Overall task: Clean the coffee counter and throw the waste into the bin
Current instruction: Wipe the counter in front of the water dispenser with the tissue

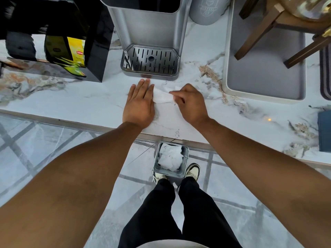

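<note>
A white paper tissue (162,96) lies on the marble counter (80,101) in front of the coffee machine. My left hand (139,102) rests flat, fingers together, pressing on the tissue's left edge. My right hand (189,103) pinches the tissue's right end between its fingertips. Dark specks (177,132) dot the counter near its front edge, below my hands. On the floor under the counter edge stands a small square metal bin (155,169) holding crumpled white tissues (170,158).
The grey coffee machine (148,29) with its slotted drip tray (150,60) stands just behind my hands. A black box of tea bags (71,51) sits at left. A grey tray (265,76) with wooden legs on it lies at right, a blue object (325,131) at far right.
</note>
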Demonstrator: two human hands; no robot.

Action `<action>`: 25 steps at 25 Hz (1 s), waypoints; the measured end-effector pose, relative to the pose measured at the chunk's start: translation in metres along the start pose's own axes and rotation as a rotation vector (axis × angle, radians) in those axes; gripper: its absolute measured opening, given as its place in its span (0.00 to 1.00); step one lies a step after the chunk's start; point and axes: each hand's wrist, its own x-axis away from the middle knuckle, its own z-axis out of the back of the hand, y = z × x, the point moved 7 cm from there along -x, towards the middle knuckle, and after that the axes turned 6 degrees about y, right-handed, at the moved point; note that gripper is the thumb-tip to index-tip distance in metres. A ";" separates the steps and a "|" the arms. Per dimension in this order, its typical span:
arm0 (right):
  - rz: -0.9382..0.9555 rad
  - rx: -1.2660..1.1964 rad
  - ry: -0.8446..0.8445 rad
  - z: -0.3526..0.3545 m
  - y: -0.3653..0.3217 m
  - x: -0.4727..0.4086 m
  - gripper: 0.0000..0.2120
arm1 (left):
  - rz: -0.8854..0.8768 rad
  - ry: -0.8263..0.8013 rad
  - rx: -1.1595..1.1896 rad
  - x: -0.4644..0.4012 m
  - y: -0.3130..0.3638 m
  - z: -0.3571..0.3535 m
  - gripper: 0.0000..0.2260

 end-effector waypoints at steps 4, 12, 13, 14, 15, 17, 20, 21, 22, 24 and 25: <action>0.128 -0.091 -0.145 -0.006 -0.007 0.038 0.11 | -0.006 -0.023 -0.004 0.001 0.001 -0.001 0.25; 0.073 -0.227 -0.389 0.010 -0.004 0.113 0.10 | 0.002 0.000 0.005 0.001 0.000 0.000 0.23; 0.033 -0.258 -0.364 0.016 -0.003 0.111 0.10 | 0.003 -0.001 0.006 0.001 0.000 -0.001 0.22; 0.002 -0.274 -0.301 0.023 -0.001 0.101 0.10 | 0.003 -0.004 0.009 0.000 0.000 -0.001 0.22; -0.021 -0.271 -0.210 0.031 0.000 0.085 0.10 | 0.003 -0.009 0.011 0.000 0.000 -0.002 0.23; -0.070 -0.210 -0.006 0.045 0.005 0.044 0.10 | 0.004 -0.013 0.008 0.000 0.000 -0.002 0.22; -0.107 -0.101 0.112 0.042 0.006 -0.006 0.10 | 0.007 -0.009 0.010 0.000 -0.001 0.000 0.22; -0.073 -0.052 0.074 0.033 0.003 -0.015 0.10 | 0.008 -0.010 0.010 0.000 0.000 0.000 0.22; -0.028 0.003 0.024 0.022 -0.001 -0.019 0.11 | 0.007 -0.013 0.006 0.000 0.000 0.000 0.22; -0.009 0.064 -0.012 0.005 -0.003 -0.026 0.12 | 0.000 -0.024 -0.007 0.001 0.001 -0.001 0.22; -0.035 0.064 -0.001 0.000 -0.003 -0.029 0.12 | -0.002 -0.024 -0.011 0.001 0.001 -0.002 0.22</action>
